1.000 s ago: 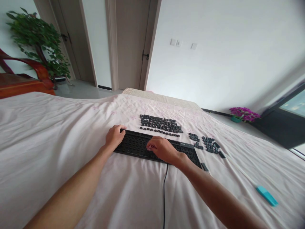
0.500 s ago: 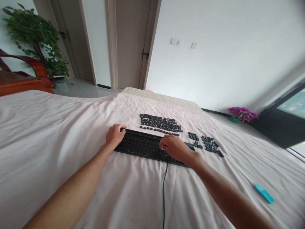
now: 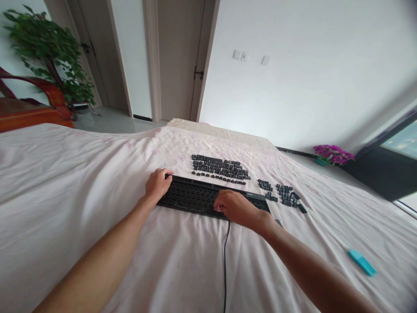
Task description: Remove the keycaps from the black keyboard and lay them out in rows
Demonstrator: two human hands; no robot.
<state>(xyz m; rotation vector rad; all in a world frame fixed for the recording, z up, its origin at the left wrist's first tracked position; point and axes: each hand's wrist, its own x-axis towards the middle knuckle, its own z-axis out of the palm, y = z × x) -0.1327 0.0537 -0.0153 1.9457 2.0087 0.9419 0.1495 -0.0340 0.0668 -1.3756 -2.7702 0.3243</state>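
A black keyboard (image 3: 192,196) with its keycaps off lies on a bed covered by a pale sheet (image 3: 81,174). My left hand (image 3: 157,184) is curled round the keyboard's far left corner and grips it. My right hand (image 3: 236,207) rests on the keyboard's near edge right of the middle, with its fingers bent together in a pinch; what they hold is hidden. Rows of loose black keycaps (image 3: 220,168) lie just beyond the keyboard, and a smaller scattered group of keycaps (image 3: 282,196) lies to its right.
The keyboard's black cable (image 3: 224,261) runs toward me down the sheet. A teal tool (image 3: 361,262) lies on the sheet at the right. A red wooden chair (image 3: 29,108) and a green plant (image 3: 48,48) stand at the far left; purple flowers (image 3: 332,154) sit on the floor at the right.
My right hand went right along the keyboard, then came back a little to the left and toward the near edge. My left hand stayed on the left corner.
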